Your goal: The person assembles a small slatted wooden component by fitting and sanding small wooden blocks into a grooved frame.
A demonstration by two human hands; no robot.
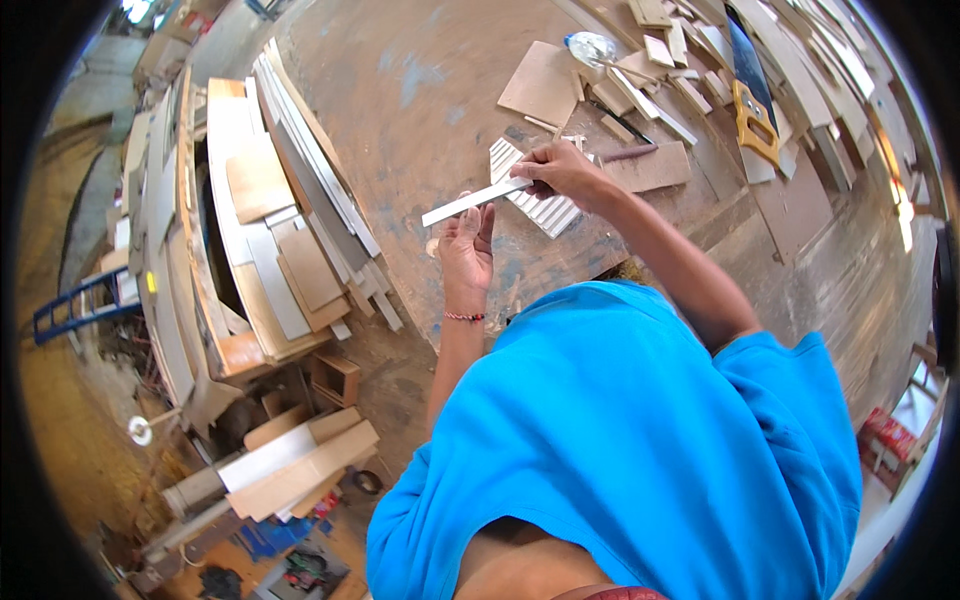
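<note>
A narrow white strip (462, 207), perhaps wood or board, is held above the brown worktable. My right hand (566, 172) pinches its right end between thumb and fingers. Farther left along the strip, my left hand (468, 250) grips it from below, with a fingertip showing above its upper edge. Under and beside my right hand, several similar white strips (549, 214) lie side by side on the table. A dark, slim stick-like tool (630, 153) rests just right of them, near a flat brown board (650, 170).
A handsaw (757, 125) with a yellow handle lies at the right among many wood offcuts (690, 92). A clear plastic bottle (590, 48) and a square board (540, 85) are at the back. Stacked boards (290, 265) fill the left side, past the edge of the worktable (370, 130).
</note>
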